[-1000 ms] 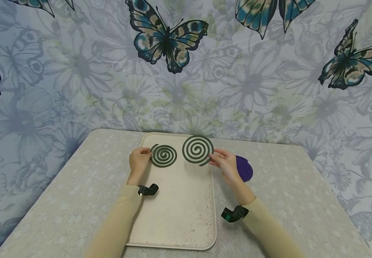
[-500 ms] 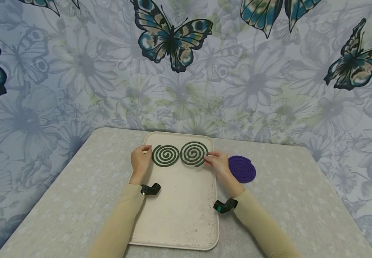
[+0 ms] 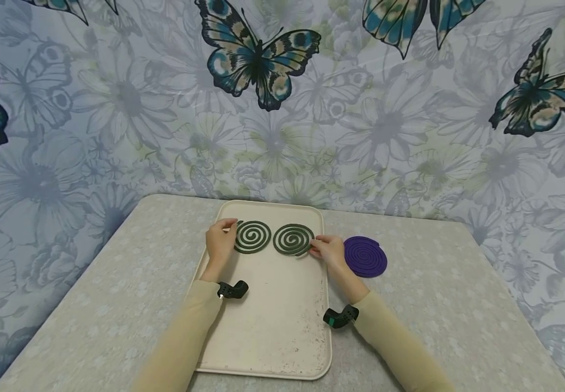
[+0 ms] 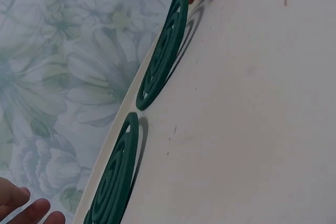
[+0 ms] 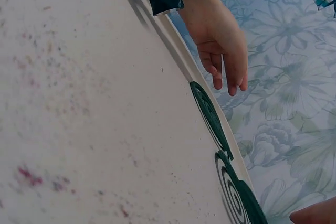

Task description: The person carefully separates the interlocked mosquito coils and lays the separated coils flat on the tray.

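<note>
Two green spiral mosquito coils are side by side at the far end of a cream tray (image 3: pixel 263 316). My left hand (image 3: pixel 220 242) hovers beside the left coil (image 3: pixel 252 235), covering its left edge in the head view; in the right wrist view the fingers of that left hand (image 5: pixel 226 56) hang loosely above the coil without gripping it. With thumb and fingers, my right hand (image 3: pixel 329 251) pinches the outer right edge of the right coil (image 3: pixel 293 238). The left wrist view shows this coil (image 4: pixel 164 51) close over the tray, its shadow beside it.
A purple tightly wound coil (image 3: pixel 367 257) lies on the patterned tablecloth (image 3: pixel 419 305), right of the tray. Reddish specks mark the tray's lower right part. Behind the table hangs a cloth (image 3: pixel 282 147) printed with flowers and butterflies.
My right hand has lowered the right coil from a tilted, raised position to nearly flat beside the left one. My left hand has let go of the left coil and shifted slightly right.
</note>
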A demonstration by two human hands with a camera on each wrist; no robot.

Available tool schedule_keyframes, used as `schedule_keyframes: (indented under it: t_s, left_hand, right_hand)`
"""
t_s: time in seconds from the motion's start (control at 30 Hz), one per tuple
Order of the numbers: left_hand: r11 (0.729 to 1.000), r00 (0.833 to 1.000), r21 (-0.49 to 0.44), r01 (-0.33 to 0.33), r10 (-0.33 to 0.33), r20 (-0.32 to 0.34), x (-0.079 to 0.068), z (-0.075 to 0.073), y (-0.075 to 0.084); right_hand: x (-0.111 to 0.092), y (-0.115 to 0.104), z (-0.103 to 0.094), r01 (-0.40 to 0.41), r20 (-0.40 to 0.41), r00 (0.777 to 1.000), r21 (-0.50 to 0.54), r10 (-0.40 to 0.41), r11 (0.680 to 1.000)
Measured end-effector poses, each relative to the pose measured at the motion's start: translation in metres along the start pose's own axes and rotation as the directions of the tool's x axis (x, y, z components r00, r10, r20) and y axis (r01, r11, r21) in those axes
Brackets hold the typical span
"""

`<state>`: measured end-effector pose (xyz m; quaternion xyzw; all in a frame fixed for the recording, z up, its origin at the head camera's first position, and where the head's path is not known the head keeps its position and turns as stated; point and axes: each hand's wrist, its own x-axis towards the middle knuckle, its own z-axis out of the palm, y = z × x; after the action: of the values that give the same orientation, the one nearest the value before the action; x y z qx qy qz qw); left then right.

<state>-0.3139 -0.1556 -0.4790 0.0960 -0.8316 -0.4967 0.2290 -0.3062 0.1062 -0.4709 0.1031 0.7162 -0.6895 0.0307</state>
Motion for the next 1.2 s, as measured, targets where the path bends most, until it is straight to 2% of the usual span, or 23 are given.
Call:
schedule_keyframes:
  t_s: [0.17, 0.3, 0.5, 0.7, 0.83, 0.97, 1.07, 1.13, 1.2]
  left_hand:
    - [0.999, 0.998, -0.05, -0.012, 0.015, 0.066, -0.007, 0.007, 0.02]
    - [0.994, 0.99, -0.106, -0.017, 0.032, 0.14, -0.021, 0.019, 0.038]
    - [0.986, 0.956, -0.167, -0.025, 0.073, 0.283, -0.049, 0.045, 0.061]
    - [0.972, 0.925, -0.233, -0.023, 0.109, 0.364, -0.073, 0.071, 0.085]
    - [0.974, 0.89, -0.228, -0.002, 0.106, 0.444, -0.089, 0.091, 0.099]
    - [0.977, 0.827, -0.206, 0.05, 0.076, 0.557, -0.105, 0.109, 0.111]
    - [0.978, 0.782, -0.186, 0.096, 0.042, 0.622, -0.114, 0.123, 0.116]
    - [0.978, 0.764, -0.169, 0.123, 0.016, 0.645, -0.118, 0.132, 0.117]
    - [0.978, 0.757, -0.156, 0.141, -0.005, 0.654, -0.121, 0.14, 0.118]
  right_hand:
    - [-0.011, -0.008, -0.008, 0.009, 0.002, 1.0, -0.031, -0.009, 0.999]
    - [-0.019, -0.01, -0.022, 0.038, 0.016, 0.999, 0.003, -0.038, 0.999]
    - [-0.029, -0.008, -0.047, 0.065, -0.007, 0.998, 0.064, -0.065, 0.996]
    - [-0.034, -0.007, -0.078, 0.139, -0.061, 0.989, 0.075, -0.134, 0.987]
    - [-0.033, -0.004, -0.101, 0.159, -0.121, 0.981, 0.05, -0.152, 0.986]
    - [-0.031, 0.001, -0.122, 0.17, -0.197, 0.965, -0.04, -0.174, 0.985]
    - [-0.031, 0.005, -0.133, 0.147, -0.247, 0.952, -0.142, -0.179, 0.979]
    - [-0.03, 0.007, -0.139, 0.116, -0.257, 0.953, -0.186, -0.162, 0.976]
    - [-0.031, 0.008, -0.143, 0.083, -0.242, 0.961, -0.206, -0.133, 0.975]
